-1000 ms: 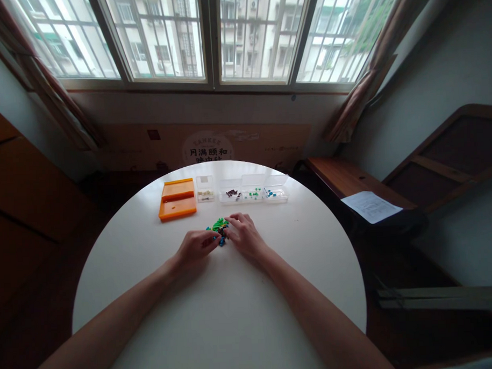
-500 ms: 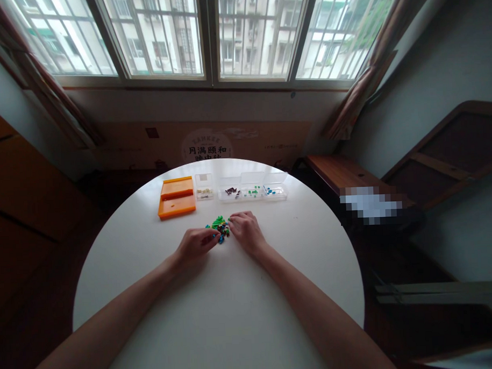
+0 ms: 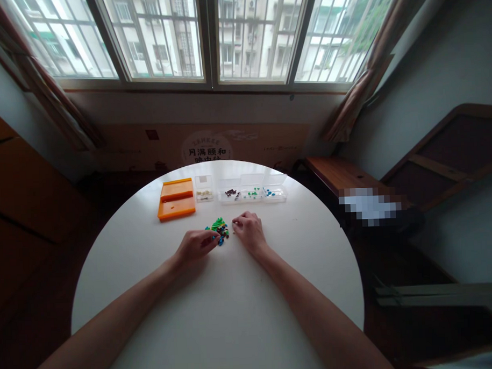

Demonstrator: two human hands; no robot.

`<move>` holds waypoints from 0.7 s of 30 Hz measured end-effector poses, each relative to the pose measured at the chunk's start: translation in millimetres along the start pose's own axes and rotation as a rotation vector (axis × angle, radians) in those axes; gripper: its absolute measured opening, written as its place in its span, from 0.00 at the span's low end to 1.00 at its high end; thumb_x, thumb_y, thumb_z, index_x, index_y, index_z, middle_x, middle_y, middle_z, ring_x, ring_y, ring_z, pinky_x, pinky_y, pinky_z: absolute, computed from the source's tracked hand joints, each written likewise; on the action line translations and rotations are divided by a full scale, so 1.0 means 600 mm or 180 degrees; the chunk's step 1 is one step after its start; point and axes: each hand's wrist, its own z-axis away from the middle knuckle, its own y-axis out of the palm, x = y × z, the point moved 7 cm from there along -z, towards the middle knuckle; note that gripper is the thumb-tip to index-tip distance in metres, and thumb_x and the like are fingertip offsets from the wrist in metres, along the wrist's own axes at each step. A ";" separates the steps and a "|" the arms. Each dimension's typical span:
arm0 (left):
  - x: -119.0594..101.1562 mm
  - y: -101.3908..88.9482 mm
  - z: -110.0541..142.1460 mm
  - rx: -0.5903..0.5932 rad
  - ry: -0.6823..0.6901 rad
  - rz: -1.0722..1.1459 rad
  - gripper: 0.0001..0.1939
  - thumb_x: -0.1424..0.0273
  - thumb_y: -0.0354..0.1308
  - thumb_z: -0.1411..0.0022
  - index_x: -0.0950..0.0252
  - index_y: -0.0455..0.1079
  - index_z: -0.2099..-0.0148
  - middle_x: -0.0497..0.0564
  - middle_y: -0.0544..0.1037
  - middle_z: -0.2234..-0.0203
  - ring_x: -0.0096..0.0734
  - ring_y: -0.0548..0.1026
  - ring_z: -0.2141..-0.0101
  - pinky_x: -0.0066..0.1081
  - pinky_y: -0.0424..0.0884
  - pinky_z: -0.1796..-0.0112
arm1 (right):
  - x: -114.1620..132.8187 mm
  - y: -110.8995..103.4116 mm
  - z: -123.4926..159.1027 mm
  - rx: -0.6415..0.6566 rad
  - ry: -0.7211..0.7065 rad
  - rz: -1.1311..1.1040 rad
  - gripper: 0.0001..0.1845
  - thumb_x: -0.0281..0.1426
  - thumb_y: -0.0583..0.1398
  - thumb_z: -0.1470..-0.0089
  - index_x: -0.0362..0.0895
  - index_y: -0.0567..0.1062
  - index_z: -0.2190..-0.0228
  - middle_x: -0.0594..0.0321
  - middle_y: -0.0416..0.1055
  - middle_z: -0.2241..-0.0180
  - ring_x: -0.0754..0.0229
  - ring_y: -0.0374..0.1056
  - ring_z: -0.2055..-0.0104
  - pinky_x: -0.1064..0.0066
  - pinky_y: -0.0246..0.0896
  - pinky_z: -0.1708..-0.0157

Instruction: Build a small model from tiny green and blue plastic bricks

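Observation:
A small heap of green, blue, brown and yellow toy bricks lies on the round white table. My left hand rests at the heap's left edge, thumb and fingertips pressed together against the bricks; whatever is between them is hidden. Just right of the heap, my right hand has its fingers bent in a pinch, and a tiny dark spot shows at the tips, too small to name. Behind the heap stand clear boxes with sorted pieces: brown bits, green bits and blue bits.
An orange tray with a small piece in it stands at the back left. Beside it is a clear box of pale pieces. A wooden bench is beyond the table's right side, below the window.
My right hand has drawn slightly right, away from the heap, its fingers now in a pinch. The left hand has hardly moved.

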 end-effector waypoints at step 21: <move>0.002 0.002 0.001 0.0034 -0.0032 -0.0046 0.12 0.67 0.53 0.39 0.68 0.76 0.65 0.47 0.72 0.83 0.18 0.64 0.82 0.18 0.59 0.78 | 0.008 0.003 0.001 0.0014 -0.0376 -0.0408 0.08 0.26 0.59 0.48 0.44 0.77 0.66 0.57 0.69 0.67 0.58 0.64 0.62 0.67 0.58 0.58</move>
